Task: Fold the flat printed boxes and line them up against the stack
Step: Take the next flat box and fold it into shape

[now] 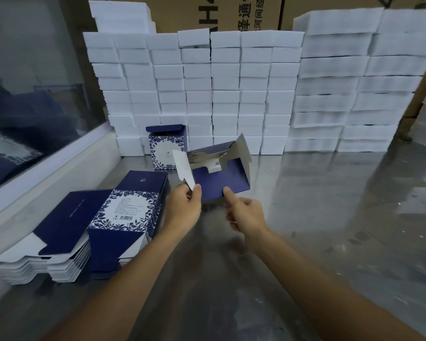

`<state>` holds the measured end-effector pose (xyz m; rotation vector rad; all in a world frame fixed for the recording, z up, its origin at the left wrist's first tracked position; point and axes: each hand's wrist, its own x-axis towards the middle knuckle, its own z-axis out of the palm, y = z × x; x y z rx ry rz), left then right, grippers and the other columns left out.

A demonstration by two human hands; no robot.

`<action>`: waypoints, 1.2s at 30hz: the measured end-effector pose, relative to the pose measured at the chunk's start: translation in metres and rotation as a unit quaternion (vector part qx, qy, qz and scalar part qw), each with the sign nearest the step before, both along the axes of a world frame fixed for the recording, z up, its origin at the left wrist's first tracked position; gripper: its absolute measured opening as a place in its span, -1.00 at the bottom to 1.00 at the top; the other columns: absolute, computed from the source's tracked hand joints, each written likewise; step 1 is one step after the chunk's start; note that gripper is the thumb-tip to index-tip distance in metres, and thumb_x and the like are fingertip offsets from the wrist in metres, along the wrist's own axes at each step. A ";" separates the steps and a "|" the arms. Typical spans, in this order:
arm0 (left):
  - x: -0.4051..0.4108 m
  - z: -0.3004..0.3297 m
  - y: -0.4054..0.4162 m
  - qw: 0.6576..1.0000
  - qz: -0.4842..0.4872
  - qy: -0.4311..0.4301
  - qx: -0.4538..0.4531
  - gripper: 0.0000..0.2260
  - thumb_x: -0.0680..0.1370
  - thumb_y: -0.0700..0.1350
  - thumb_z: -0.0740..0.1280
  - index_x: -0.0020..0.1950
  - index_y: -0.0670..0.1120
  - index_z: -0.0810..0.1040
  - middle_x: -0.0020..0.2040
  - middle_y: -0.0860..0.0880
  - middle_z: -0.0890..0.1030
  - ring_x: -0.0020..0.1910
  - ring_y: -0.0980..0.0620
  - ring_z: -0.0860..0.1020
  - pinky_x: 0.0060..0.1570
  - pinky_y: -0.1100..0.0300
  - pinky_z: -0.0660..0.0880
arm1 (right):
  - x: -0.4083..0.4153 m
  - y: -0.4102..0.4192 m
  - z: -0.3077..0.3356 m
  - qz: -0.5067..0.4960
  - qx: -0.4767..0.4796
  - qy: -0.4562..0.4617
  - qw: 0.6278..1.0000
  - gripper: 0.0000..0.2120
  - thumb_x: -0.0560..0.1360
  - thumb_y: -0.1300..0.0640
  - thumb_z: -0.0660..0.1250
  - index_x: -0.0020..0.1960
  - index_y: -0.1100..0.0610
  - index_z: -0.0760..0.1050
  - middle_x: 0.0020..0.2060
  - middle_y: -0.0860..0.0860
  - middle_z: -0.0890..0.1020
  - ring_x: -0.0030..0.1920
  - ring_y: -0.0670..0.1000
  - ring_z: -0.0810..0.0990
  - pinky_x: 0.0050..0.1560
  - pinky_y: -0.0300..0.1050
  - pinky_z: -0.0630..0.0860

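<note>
A half-opened navy printed box [219, 177] is held in the air over the steel table, its white-lined end flaps splayed open toward me. My left hand [183, 207] pinches its near left corner by a white flap. My right hand [244, 212] holds the box's near lower edge, thumb up against the navy panel. One folded box [166, 147] stands upright with its lid flap up, against the stack of white foam blocks [221, 94]. Piles of flat printed boxes [84, 227] lie at the left.
The steel table [330, 230] is shiny and scuffed. A white ledge with a glass pane [35, 82] runs along the left side. Brown cartons [221, 13] stand behind the foam blocks.
</note>
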<state>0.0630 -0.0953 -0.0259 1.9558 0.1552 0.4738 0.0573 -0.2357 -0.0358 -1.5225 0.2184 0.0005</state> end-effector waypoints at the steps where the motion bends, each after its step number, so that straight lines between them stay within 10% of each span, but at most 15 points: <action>1: 0.000 0.000 -0.002 1.000 -0.003 -0.002 0.012 -0.70 0.62 -0.06 0.27 -0.27 -0.15 0.47 -0.25 -0.23 0.62 -0.24 -0.21 0.64 -0.13 -0.11 0.57 | -0.002 0.007 0.000 0.037 -0.014 -0.009 0.999 -0.62 0.53 -0.12 0.42 -0.33 0.12 0.52 -0.47 -0.03 0.55 -0.44 -0.07 0.46 -0.40 -0.24 0.40; 8: -0.003 -0.002 -0.004 0.997 -0.022 -0.005 0.069 -0.66 0.61 -0.12 0.28 -0.38 -0.08 0.46 -0.47 0.06 0.53 -0.49 0.25 0.51 -0.45 0.45 0.34 | -0.007 0.030 -0.001 0.086 -0.017 -0.031 0.996 -0.61 0.67 0.07 0.24 -0.29 0.17 0.55 -0.53 -0.09 0.57 -0.51 -0.17 0.48 -0.45 -0.35 0.41; 18: -0.003 -0.002 0.008 0.996 -0.024 0.017 0.087 -0.63 0.61 -0.08 0.28 -0.39 -0.13 0.39 -0.40 -0.16 0.54 -0.33 -0.19 0.57 -0.27 0.06 0.48 | -0.004 0.010 0.000 0.020 0.012 -0.037 0.999 -0.61 0.64 -0.04 0.27 -0.27 0.16 0.57 -0.49 -0.08 0.56 -0.52 -0.19 0.45 -0.47 -0.35 0.41; 21: -0.005 -0.001 0.011 0.993 -0.015 0.021 0.114 -0.59 0.61 -0.08 0.28 -0.44 -0.10 0.34 -0.50 -0.04 0.41 -0.45 -0.05 0.42 -0.44 0.27 0.29 | -0.002 0.006 -0.003 0.025 0.009 -0.035 0.999 -0.62 0.65 -0.01 0.25 -0.24 0.18 0.57 -0.49 -0.08 0.55 -0.49 -0.18 0.46 -0.44 -0.36 0.43; 36: -0.006 -0.007 0.018 0.991 -0.019 0.033 0.130 -0.64 0.61 -0.06 0.28 -0.27 -0.30 0.55 -0.39 -0.09 0.53 -0.35 -0.06 0.47 -0.30 0.13 0.29 | 0.006 -0.019 -0.013 -0.007 -0.034 -0.055 0.998 -0.57 0.67 -0.06 0.18 -0.10 0.28 0.56 -0.42 0.02 0.53 -0.42 -0.10 0.44 -0.38 -0.28 0.43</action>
